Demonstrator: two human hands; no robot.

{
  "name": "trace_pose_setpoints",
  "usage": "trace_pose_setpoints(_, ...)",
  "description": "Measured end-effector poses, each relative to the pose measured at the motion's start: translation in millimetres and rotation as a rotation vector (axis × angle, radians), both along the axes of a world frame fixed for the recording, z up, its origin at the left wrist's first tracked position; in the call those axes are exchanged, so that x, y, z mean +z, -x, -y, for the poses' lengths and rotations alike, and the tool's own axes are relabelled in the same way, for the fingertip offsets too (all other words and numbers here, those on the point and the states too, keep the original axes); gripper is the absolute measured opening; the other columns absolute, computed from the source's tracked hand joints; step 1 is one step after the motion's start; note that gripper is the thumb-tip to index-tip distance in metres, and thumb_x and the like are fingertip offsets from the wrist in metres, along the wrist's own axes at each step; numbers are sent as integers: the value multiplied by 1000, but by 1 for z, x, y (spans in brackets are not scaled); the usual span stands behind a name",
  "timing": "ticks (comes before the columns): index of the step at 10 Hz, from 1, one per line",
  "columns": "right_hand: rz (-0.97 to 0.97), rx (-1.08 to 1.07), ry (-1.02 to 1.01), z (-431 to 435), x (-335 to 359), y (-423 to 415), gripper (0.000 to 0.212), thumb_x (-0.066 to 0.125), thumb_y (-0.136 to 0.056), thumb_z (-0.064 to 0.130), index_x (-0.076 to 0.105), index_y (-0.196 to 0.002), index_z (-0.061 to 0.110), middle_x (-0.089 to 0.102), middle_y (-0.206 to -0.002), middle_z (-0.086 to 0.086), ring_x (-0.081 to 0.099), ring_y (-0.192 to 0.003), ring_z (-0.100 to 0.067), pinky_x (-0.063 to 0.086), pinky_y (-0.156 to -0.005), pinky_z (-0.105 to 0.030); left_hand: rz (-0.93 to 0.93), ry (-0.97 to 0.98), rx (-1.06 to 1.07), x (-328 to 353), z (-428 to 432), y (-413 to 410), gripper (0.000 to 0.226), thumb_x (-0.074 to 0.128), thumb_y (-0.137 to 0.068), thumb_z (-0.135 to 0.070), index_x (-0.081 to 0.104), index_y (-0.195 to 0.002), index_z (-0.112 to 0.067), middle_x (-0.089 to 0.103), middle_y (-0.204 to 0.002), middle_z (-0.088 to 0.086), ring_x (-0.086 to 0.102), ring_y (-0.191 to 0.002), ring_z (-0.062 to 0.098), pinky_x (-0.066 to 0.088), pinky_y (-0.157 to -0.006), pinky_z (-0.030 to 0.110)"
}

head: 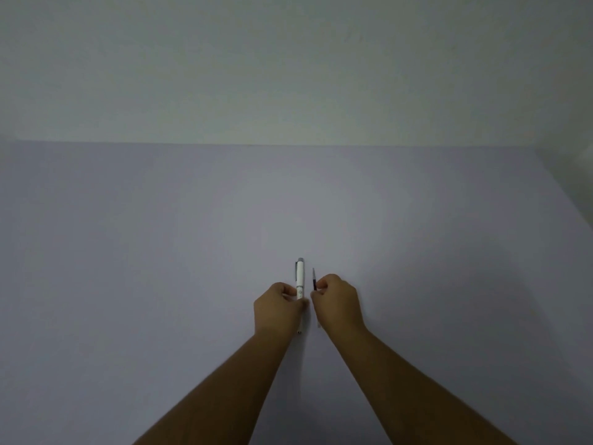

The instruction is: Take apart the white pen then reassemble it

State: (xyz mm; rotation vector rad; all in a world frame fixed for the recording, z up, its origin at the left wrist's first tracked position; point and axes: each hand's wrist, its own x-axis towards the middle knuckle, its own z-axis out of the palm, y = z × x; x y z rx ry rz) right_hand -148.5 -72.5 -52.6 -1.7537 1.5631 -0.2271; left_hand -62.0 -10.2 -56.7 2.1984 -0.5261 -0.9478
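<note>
The white pen body (300, 277) with a grey end cap and clip points away from me over the pale table (224, 220). My left hand (278, 308) pinches its near part; the pen's lower end shows below the hand. My right hand (337, 305) holds a thin dark refill (314, 279) upright, just right of the pen body and apart from it. The refill's pale lower end sticks out under the right hand. Both forearms come in from the bottom edge.
A plain light wall (288, 65) rises behind the table's far edge. A pale object (582, 157) shows at the far right edge.
</note>
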Motion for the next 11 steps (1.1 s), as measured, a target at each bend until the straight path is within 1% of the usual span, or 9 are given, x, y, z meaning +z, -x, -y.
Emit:
trace_pose_setpoints(1,6,-6,-2,0,0,1,21,58,-87,14,62,-106,7,68,-106,-11,63,-95,-25,49,-77,-29,7,1,-2,-1,0,0,13,70,-81,-21,66,-91,-13,63,-73,-4,56,-62,4,40,-52,13)
trace_pose_setpoints(3,19,-6,4,-2,0,4,21,60,-86,17,62,-104,7,68,-104,-10,63,-93,-24,46,-75,-26,17,10,4,-1,-1,0,14,71,-81,-23,64,-90,-15,62,-74,-5,56,-62,4,40,-52,12)
trace_pose_setpoints(5,26,-9,5,-4,1,5,22,61,-86,18,61,-105,7,68,-104,-11,64,-93,-24,48,-76,-26,33,2,1,-1,-2,-1,19,71,-80,-26,62,-93,-15,64,-82,-1,60,-71,12,42,-55,13)
trace_pose_setpoints(6,28,-6,3,-5,2,5,23,61,-86,18,61,-106,7,68,-105,-11,63,-94,-24,49,-78,-28,39,-1,0,-2,-2,-1,19,70,-82,-25,63,-95,-14,64,-84,0,60,-71,12,41,-54,12)
trace_pose_setpoints(8,36,-6,10,-7,0,7,19,60,-86,18,62,-103,8,68,-101,-10,63,-89,-22,49,-75,-27,35,4,5,-3,-1,-1,19,69,-82,-24,64,-97,-13,66,-84,2,61,-73,13,43,-57,14)
trace_pose_setpoints(9,45,-6,11,-7,0,7,20,61,-86,19,62,-103,8,68,-100,-10,63,-89,-22,49,-74,-27,45,11,-6,-5,-2,-2,22,70,-82,-26,63,-98,-13,66,-86,2,62,-75,14,46,-62,18)
trace_pose_setpoints(10,55,-16,-10,-8,1,8,19,59,-87,23,62,-99,8,68,-97,-10,63,-87,-23,49,-72,-28,36,2,-9,-1,-3,-3,28,70,-81,-31,60,-100,-14,63,-88,0,60,-77,14,45,-66,21)
trace_pose_setpoints(11,40,-60,54,-6,6,8,24,47,-93,26,63,-95,7,68,-95,-11,62,-84,-25,45,-67,-28,52,16,13,5,-5,-4,27,61,-87,-32,59,-105,-12,61,-87,-1,56,-74,11,44,-68,23)
